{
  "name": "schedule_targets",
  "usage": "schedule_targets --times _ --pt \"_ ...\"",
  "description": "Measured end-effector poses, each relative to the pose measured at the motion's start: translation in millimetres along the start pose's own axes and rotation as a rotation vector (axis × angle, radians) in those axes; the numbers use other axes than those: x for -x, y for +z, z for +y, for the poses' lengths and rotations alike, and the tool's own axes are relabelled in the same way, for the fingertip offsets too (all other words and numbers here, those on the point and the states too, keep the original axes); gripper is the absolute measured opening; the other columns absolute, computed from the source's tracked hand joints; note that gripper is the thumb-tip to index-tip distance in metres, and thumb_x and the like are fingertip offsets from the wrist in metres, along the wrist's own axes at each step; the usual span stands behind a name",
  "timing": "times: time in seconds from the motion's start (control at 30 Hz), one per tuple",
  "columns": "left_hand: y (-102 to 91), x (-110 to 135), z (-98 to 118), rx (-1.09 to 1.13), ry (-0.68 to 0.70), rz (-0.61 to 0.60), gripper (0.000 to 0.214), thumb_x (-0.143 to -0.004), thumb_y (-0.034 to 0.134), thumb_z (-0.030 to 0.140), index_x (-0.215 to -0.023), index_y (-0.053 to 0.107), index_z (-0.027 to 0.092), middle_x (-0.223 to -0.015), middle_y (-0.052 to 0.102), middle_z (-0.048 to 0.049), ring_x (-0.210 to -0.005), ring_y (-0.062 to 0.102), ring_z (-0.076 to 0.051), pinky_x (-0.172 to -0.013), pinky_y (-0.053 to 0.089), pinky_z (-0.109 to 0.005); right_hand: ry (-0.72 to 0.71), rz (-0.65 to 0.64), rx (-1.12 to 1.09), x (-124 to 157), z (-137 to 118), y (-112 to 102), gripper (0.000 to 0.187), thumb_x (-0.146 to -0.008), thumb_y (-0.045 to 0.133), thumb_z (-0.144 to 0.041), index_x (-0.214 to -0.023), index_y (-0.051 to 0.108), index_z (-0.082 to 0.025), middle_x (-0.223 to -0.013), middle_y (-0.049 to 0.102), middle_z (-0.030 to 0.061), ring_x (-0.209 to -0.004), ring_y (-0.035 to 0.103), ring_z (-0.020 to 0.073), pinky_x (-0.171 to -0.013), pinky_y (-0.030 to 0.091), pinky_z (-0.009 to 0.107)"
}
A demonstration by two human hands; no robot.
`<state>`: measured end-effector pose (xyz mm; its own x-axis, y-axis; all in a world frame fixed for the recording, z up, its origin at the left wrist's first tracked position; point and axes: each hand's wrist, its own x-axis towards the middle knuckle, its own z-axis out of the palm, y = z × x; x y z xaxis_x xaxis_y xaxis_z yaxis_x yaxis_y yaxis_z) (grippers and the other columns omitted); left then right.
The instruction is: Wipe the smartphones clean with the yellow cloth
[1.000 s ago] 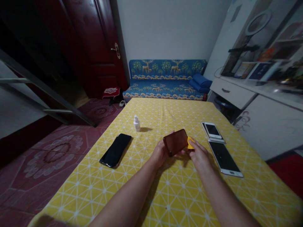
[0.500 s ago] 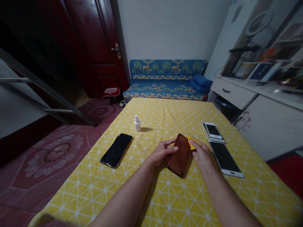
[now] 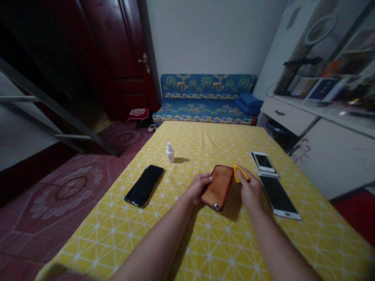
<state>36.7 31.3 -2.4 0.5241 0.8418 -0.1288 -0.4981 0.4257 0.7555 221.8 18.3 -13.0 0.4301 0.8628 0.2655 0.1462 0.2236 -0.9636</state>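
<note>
A yellow tablecloth (image 3: 205,246) lies under both hands. The left hand (image 3: 200,188) clamps a brown phone (image 3: 218,187); the right hand (image 3: 250,191) pinches a yellow scraper (image 3: 238,172) at the phone's 2 o'clock.

The right hand (image 3: 250,190) hides the lower end of the yellow plastic piece (image 3: 238,172), so its full shape cannot be told. The left hand (image 3: 200,188) covers one edge of the brown phone case (image 3: 218,187). The left forearm (image 3: 152,238) and right forearm (image 3: 278,242) run off the bottom edge. Beyond the left hand, any label on the small white bottle (image 3: 170,153) is too small to read.
</note>
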Motion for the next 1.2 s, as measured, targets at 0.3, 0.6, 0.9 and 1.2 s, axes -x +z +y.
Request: schedule_targets --times 0.3,0.6,0.9,1.2 --pt "-0.8 -2.0 1.1 0.078 0.106 0.190 0.030 -0.060 0.081 0.031 -0.080 0.070 0.011 -0.074 0.070 -0.0063 -0.061 0.061 -0.015 -0.060 0.045 -0.026 -0.282 -0.131 0.048 14.6 -12.1 16.1 0.023 -0.086 0.063 -0.035 -0.103 0.074 -0.024 -0.102 0.066 0.0057 -0.097 0.062 0.0191 -0.082 0.052 0.032" --pt "-6.1 -6.7 2.0 0.156 0.162 0.340 0.022 -0.065 0.073 0.029 -0.078 0.065 0.012 -0.070 0.067 -0.0030 -0.058 0.059 -0.013 -0.056 0.045 -0.023 -0.313 -0.315 -0.010 37.4 -26.2 30.5 0.022 -0.088 0.062 -0.025 -0.106 0.074 -0.029 -0.098 0.064 0.0037 -0.091 0.061 0.0161 -0.074 0.052 0.027" --pt "-6.1 -9.4 2.3 0.273 0.121 0.490 0.012 -0.073 0.061 0.024 -0.076 0.061 0.013 -0.064 0.065 -0.0035 -0.053 0.058 -0.013 -0.053 0.047 -0.024 -0.397 -0.449 -0.028 49.2 -37.9 31.0 0.023 -0.088 0.062 -0.022 -0.107 0.074 -0.029 -0.091 0.061 0.0032 -0.085 0.061 0.0154 -0.071 0.052 0.027" --pt "-8.8 -10.0 -0.3 0.249 0.132 0.461 0.015 -0.070 0.064 0.025 -0.078 0.063 0.012 -0.065 0.065 -0.0038 -0.053 0.059 -0.014 -0.053 0.047 -0.024 -0.426 -0.429 -0.028 46.7 -32.4 28.9 0.024 -0.089 0.060 -0.019 -0.107 0.073 -0.028 -0.093 0.061 0.0037 -0.084 0.061 0.0152 -0.069 0.051 0.026"
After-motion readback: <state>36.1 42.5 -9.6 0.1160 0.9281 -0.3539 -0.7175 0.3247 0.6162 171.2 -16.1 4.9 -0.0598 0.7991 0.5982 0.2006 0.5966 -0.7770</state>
